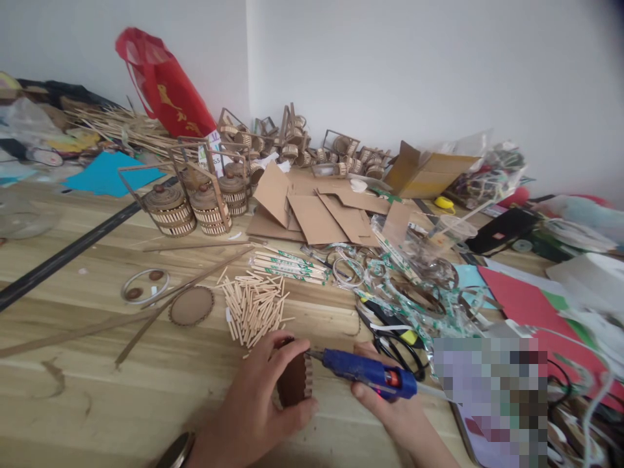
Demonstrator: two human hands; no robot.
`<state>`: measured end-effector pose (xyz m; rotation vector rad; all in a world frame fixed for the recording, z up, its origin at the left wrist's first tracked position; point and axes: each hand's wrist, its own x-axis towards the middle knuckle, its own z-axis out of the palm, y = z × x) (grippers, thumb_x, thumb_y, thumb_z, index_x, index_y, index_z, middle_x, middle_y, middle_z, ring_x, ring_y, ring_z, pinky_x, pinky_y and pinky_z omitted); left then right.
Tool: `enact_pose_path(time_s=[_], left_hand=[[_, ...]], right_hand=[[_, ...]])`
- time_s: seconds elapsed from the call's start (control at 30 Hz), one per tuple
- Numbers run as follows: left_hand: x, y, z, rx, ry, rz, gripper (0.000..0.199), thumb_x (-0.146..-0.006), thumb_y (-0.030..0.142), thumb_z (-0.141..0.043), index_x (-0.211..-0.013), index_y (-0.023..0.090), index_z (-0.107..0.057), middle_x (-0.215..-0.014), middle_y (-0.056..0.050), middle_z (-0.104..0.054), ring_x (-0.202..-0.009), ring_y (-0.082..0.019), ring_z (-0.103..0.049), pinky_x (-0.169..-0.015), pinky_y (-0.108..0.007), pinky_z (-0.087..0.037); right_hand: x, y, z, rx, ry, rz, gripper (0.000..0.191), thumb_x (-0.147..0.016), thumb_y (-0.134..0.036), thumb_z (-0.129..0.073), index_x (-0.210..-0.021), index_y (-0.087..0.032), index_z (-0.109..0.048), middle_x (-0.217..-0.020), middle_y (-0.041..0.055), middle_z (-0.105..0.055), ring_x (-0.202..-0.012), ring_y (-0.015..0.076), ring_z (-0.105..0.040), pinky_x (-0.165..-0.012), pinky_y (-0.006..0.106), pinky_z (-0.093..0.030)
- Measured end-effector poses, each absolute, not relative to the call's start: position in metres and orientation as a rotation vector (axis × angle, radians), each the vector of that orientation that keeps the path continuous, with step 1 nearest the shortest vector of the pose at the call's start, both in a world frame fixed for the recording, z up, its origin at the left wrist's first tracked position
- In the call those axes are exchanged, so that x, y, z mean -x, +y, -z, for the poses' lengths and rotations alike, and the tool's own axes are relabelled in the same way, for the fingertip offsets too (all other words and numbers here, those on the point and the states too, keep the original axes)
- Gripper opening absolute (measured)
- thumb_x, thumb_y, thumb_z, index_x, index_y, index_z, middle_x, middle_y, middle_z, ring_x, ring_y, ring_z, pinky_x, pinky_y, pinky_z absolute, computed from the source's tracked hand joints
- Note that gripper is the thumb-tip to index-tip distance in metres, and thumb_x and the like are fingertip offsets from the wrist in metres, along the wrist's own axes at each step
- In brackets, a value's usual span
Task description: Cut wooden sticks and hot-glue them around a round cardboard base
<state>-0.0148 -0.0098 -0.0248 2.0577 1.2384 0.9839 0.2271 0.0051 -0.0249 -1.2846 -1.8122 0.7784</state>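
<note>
The left hand (260, 396) grasps a small brown piece with a ridged rim (295, 382) between thumb and fingers, holding it on edge just above the worktop (146, 406). The right hand (397, 416) is wrapped around a blue glue gun (363, 370), its nozzle pointing at the top of that rim, close beside the left fingertips; whether the tip touches cannot be told. The likeliest mishap is a burn: if the gun is hot, a small slip of either hand would put the nozzle on a finger. Too hard a squeeze could bend the ridged rim or pop it loose, and too much glue could run onto the fingers. Just beyond the left hand lies a loose heap of short sticks (256, 305), which a careless knuckle could scatter or a drip could clump together. Left of it, a flat brown disc (192, 305) rests near long brown strips (146, 328). To the right, the tangle of clear wrappers (414, 305) could melt or stick if the gun were laid there. Farther back stand lidded baskets (170, 211) beside cardboard sheets (319, 218).
</note>
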Motion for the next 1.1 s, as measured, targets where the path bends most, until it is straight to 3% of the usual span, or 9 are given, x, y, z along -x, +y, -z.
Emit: enact_pose_path(time_s=[0.37, 0.53, 0.7, 0.83, 1.1], left_hand=[[0.014, -0.011, 0.024, -2.049, 1.248, -0.966, 0.054, -0.080, 0.032, -0.065, -0.131, 0.030, -0.047, -0.129, -0.011, -0.053, -0.119, -0.029, -0.053, -0.097, -0.044, -0.048], [0.014, -0.010, 0.024, -2.057, 1.241, -0.980, 0.055, -0.081, 0.032, -0.065, -0.132, 0.030, -0.045, -0.129, -0.011, -0.052, -0.120, -0.029, -0.052, -0.098, -0.045, -0.047], [0.014, -0.010, 0.022, -2.051, 1.238, -0.994, 0.054, -0.082, 0.030, -0.064, -0.132, 0.031, -0.045, -0.129, -0.010, -0.052, -0.120, -0.028, -0.053, -0.097, -0.045, -0.048], [0.014, -0.010, 0.022, -2.050, 1.243, -0.999, 0.055, -0.081, 0.030, -0.064, -0.133, 0.030, -0.045, -0.129, -0.011, -0.053, -0.120, -0.028, -0.053, -0.098, -0.044, -0.048], [0.013, -0.011, 0.023, -2.058, 1.248, -0.999, 0.060, -0.080, 0.030, -0.066, -0.135, 0.030, -0.043, -0.130, -0.010, -0.053, -0.120, -0.029, -0.053, -0.099, -0.044, -0.047]], right_hand=[[-0.225, 0.005, 0.018, 1.213, -1.807, -0.670, 0.041, -0.081, -0.061, -0.058, -0.073, -0.023, -0.068, -0.070, 0.0064, -0.067, -0.072, 0.0253, -0.065, -0.073, 0.038, -0.056], [-0.225, 0.006, 0.022, 1.275, -1.793, -0.782, 0.044, -0.077, -0.065, -0.059, -0.064, -0.023, -0.064, -0.061, 0.0052, -0.061, -0.066, 0.0243, -0.062, -0.065, 0.036, -0.055], [-0.222, 0.008, 0.017, 1.225, -1.710, -0.934, 0.043, -0.076, -0.063, -0.062, -0.071, -0.020, -0.066, -0.067, 0.0056, -0.063, -0.067, 0.0232, -0.062, -0.061, 0.033, -0.052], [-0.218, 0.010, 0.007, 1.130, -1.767, -1.113, 0.048, -0.078, -0.065, -0.059, -0.066, -0.018, -0.063, -0.066, 0.0041, -0.060, -0.061, 0.0188, -0.058, -0.055, 0.029, -0.047], [-0.231, 0.002, 0.030, 1.306, -1.731, -0.819, 0.038, -0.075, -0.060, -0.064, -0.066, -0.023, -0.063, -0.064, 0.0051, -0.063, -0.066, 0.0236, -0.062, -0.063, 0.035, -0.055]])
